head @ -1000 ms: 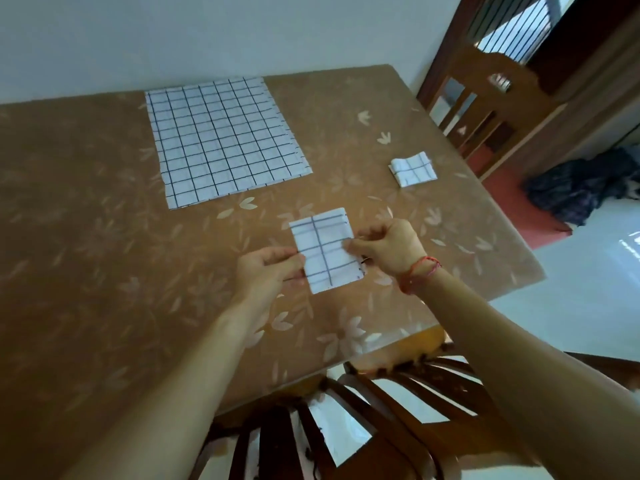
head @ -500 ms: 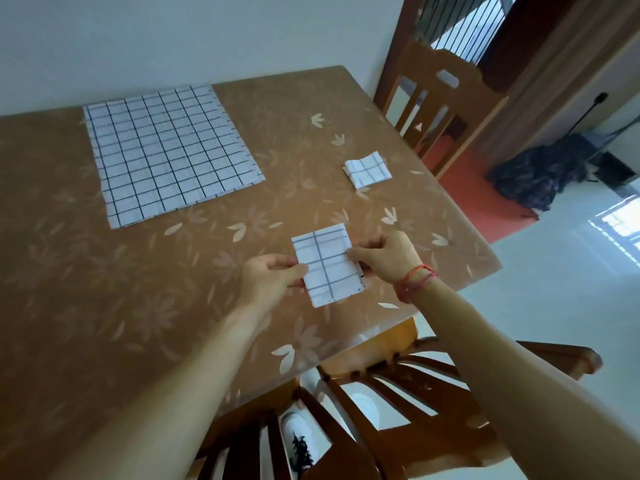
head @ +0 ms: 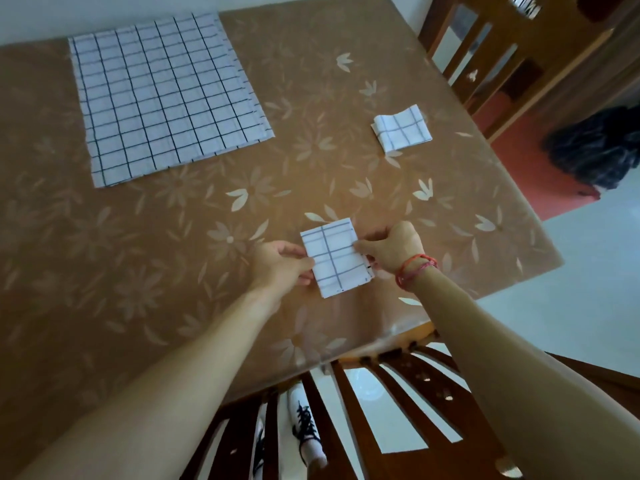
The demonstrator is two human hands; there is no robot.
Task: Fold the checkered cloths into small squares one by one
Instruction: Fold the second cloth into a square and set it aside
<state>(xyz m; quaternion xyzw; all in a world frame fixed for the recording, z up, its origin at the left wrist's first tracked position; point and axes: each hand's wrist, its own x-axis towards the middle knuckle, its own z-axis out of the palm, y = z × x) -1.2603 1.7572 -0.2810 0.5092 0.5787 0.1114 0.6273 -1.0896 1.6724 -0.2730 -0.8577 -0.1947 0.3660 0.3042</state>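
Both hands hold a small folded cloth [head: 336,257] near the table's [head: 173,237] front edge. The left hand [head: 280,265] pinches its left edge between thumb and curled fingers; the right hand [head: 391,245] pinches its right edge the same way. A finished folded square [head: 401,131] lies toward the table's right edge, and a flat open cloth [head: 162,95] covers the far left part.

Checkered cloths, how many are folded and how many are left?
Done: one small folded checkered square lies at the far right. In hand: the left hand and right hand pinch a second, nearly folded checkered cloth. Left: the large flat checkered cloth, unfolded.
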